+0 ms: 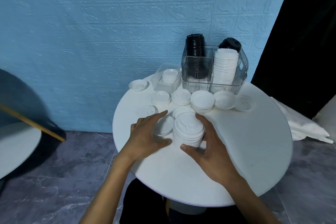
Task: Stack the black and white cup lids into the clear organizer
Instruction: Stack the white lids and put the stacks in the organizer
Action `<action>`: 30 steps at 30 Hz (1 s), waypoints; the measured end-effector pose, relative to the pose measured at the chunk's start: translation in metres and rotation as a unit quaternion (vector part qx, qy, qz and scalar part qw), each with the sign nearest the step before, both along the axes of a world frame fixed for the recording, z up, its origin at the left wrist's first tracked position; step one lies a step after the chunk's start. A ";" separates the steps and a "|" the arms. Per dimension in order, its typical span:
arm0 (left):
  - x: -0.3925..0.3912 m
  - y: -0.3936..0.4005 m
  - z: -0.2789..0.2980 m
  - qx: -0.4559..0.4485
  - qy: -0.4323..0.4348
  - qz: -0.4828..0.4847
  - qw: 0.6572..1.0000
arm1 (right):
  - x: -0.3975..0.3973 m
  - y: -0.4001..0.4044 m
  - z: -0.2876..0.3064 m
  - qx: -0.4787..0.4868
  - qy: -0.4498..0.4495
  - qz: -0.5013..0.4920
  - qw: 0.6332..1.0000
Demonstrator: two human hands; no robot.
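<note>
**White lids gathered at the table's middle**

Our right hand (209, 143) grips a stack of white lids (189, 129) on the round table (254, 151). Our left hand (147, 132) rests beside it, fingers spread, holding nothing. The clear organizer (214, 71) stands behind, well apart.

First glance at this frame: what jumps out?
Center of the round white table, the right hand grips a stack of white lids, while the left hand is spread beside it over a loose lid. At the table's far edge stands the clear organizer, with black lids at the back and a tall white stack in its front right compartment. Smaller piles of white lids lie between.
</note>
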State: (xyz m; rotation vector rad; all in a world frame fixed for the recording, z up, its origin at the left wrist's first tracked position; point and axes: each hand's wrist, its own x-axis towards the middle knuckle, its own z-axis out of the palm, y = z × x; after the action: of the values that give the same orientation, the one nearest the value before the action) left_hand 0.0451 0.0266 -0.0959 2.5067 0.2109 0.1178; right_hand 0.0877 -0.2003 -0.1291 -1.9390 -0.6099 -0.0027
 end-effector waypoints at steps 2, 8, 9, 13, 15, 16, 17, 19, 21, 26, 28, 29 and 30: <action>0.006 0.002 -0.005 0.023 0.005 0.003 1.000 | 0.000 0.000 0.000 0.001 0.000 -0.001 1.000; 0.001 -0.001 0.000 -0.103 -0.114 0.041 0.987 | -0.001 0.000 0.001 0.000 0.010 -0.003 1.000; 0.000 -0.003 0.005 -0.172 -0.146 0.064 0.972 | -0.001 0.000 0.002 0.000 0.010 -0.003 1.000; 0.001 -0.018 0.030 -0.398 -0.202 0.089 0.891 | -0.002 0.000 0.003 -0.001 0.008 -0.004 1.000; 0.003 -0.027 0.041 -0.455 -0.169 0.047 0.873 | -0.002 0.000 0.003 0.000 0.011 -0.005 1.000; 0.005 -0.032 0.046 -0.466 -0.151 0.027 0.871 | -0.002 0.001 0.003 0.001 0.014 -0.006 1.000; 0.007 -0.038 0.048 -0.459 -0.141 0.014 0.877 | -0.002 0.001 0.003 0.003 0.016 -0.006 1.000; 0.013 -0.047 0.049 -0.419 -0.138 0.017 0.897 | -0.002 0.002 0.003 0.001 0.018 -0.006 1.000; 0.017 -0.055 0.047 -0.385 -0.137 0.041 0.912 | -0.002 0.002 0.005 -0.003 0.019 -0.008 1.000; 0.025 -0.059 0.035 -0.335 -0.116 0.080 0.931 | -0.003 0.001 0.005 -0.010 0.017 -0.003 1.000; 0.025 -0.061 0.033 -0.355 -0.106 0.071 0.926 | -0.002 0.001 0.003 -0.006 0.028 -0.001 1.000; 0.025 -0.062 0.032 -0.358 -0.107 0.065 0.925 | -0.001 0.001 0.002 0.000 0.041 0.000 0.999; 0.025 -0.064 0.032 -0.358 -0.110 0.060 0.925 | 0.001 0.001 0.001 0.007 0.052 0.001 0.999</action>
State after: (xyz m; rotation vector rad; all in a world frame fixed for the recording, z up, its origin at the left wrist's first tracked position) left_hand 0.0705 -0.0370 -0.0644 1.7350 0.2590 0.3097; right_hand 0.0883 -0.1998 -0.1281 -1.9121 -0.5414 0.0937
